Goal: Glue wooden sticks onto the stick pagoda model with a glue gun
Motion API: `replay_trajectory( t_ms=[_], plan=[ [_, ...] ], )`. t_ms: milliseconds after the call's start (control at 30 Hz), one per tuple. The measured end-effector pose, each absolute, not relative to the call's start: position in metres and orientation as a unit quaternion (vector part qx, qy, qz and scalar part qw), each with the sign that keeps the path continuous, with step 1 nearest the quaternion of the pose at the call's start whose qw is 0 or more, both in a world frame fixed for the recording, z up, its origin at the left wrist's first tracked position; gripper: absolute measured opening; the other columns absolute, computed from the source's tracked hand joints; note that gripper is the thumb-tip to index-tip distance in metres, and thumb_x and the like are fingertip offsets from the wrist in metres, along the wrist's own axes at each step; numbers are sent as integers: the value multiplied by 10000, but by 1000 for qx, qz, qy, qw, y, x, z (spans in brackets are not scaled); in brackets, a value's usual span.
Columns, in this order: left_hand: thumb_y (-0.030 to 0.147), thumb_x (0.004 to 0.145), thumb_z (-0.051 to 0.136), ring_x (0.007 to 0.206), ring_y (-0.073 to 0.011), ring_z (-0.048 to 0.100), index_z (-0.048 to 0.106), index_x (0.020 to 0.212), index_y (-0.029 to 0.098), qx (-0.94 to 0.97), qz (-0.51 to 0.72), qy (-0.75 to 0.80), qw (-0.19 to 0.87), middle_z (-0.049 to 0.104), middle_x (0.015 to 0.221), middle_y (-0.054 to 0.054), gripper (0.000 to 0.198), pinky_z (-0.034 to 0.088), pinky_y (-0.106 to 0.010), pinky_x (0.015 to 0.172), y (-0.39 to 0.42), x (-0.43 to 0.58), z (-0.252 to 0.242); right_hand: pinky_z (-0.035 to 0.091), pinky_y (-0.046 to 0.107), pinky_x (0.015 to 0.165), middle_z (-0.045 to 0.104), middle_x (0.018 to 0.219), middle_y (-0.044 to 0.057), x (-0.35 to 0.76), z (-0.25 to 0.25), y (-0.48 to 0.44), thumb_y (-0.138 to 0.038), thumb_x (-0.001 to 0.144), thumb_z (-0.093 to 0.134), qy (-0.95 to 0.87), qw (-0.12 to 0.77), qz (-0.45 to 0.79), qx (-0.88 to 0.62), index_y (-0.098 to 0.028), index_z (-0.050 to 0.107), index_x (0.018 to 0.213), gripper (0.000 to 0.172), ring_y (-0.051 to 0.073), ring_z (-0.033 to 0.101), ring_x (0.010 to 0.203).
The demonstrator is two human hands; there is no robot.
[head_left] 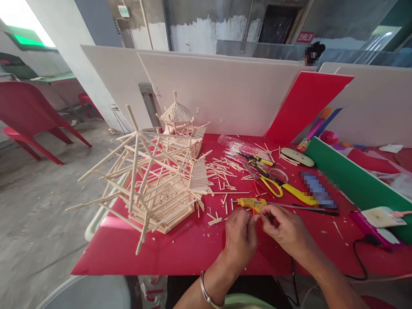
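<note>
- While both hands are working close together over the front of the red table (193, 253), the yellow glue gun (249, 202) is lying just past their fingertips, with its thin nose pointing off to the left.
- The left hand (240, 231) is curling its fingers in, and its thumb and pointing finger are pinching close together.
- The right hand (283, 225) is bending its fingers too, with its thumb and first finger nearly meeting.
- The tips of the two hands are almost touching each other. Maybe a tiny thing is hiding between them, but I cannot tell. I also cannot tell if the right hand is touching the glue gun.
- A shiny bangle (202, 285) is going around the left wrist.
- Left of the hands, a big stick house (167, 196) is standing with long poles sticking out, and a smaller stick tower (176, 115) is standing behind it.
- Loose sticks (223, 165) are lying beyond the hands, mostly toward the left.
- Past the glue gun, black and yellow pliers (259, 165) are resting, and a long yellow handle (299, 195) is lying above the right hand.
- Farther right of the hands, a purple box (363, 223) is sitting beside a green board (357, 193).
</note>
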State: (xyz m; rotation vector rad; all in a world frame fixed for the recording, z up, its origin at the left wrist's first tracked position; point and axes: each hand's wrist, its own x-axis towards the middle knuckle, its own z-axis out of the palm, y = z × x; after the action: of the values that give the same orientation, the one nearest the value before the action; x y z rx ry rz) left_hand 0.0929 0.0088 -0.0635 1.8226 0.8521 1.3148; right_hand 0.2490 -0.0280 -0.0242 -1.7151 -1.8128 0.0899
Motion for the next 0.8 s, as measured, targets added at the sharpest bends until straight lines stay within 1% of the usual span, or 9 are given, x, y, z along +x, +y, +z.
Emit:
replay_trajectory(
  t_ms=[133,200,267,333,400,433,500,667,800],
  plan=[
    [271,935,520,583,-131,440,483,678,209,612,561,392,396,485,628,13,267,339,-272,574,1,69,-50,499,262,610,716,866,65,264,-24,-33,-359,909,494,-623,313,-56,-715,-222,626,929,191,174,664,684],
    [376,929,547,588,-127,464,537,701,198,520,557,423,491,530,636,8,289,369,-255,571,1,59,-43,501,256,593,724,841,49,263,-24,-37,-392,942,476,-632,299,34,-714,-234,643,950,230,166,659,648],
    [463,885,603,549,-106,454,556,700,187,401,549,429,595,560,631,12,336,362,-227,524,2,54,-38,492,250,562,693,695,16,250,-25,-38,-413,969,444,-662,276,159,-678,-244,653,825,305,156,630,576],
    [487,829,671,501,-77,425,564,701,173,301,546,419,661,581,626,18,356,323,-196,470,3,52,-35,486,252,554,651,610,5,229,-25,-36,-430,968,455,-666,286,221,-652,-237,633,709,369,151,602,544],
    [469,793,720,475,-57,408,575,713,162,251,551,408,684,598,628,18,348,294,-177,444,4,52,-34,506,249,595,692,726,19,207,-25,-29,-448,924,548,-639,342,249,-642,-228,669,819,273,158,636,640],
    [459,785,732,468,-52,406,580,717,159,243,554,404,686,594,614,22,343,292,-172,440,4,51,-34,522,247,626,712,826,32,197,-25,-24,-456,892,600,-618,379,269,-634,-225,678,939,249,166,657,720],
    [449,779,741,461,-51,405,590,718,156,247,558,401,683,574,576,32,335,297,-167,438,3,49,-34,542,245,678,714,937,50,181,-22,-13,-474,852,653,-576,438,325,-609,-216,662,1066,335,177,670,827],
    [447,766,744,441,-51,423,650,691,143,315,515,402,688,587,552,12,326,320,-164,427,6,27,-25,514,233,631,649,724,9,165,-11,8,-491,917,559,-574,460,399,-548,-199,665,824,325,130,603,657],
    [376,673,822,415,-65,430,716,718,135,366,403,401,737,566,530,13,267,335,-166,363,11,4,-16,496,238,685,628,764,3,172,-5,13,-462,899,614,-677,401,408,-463,-225,707,819,267,130,594,729]
  ],
)
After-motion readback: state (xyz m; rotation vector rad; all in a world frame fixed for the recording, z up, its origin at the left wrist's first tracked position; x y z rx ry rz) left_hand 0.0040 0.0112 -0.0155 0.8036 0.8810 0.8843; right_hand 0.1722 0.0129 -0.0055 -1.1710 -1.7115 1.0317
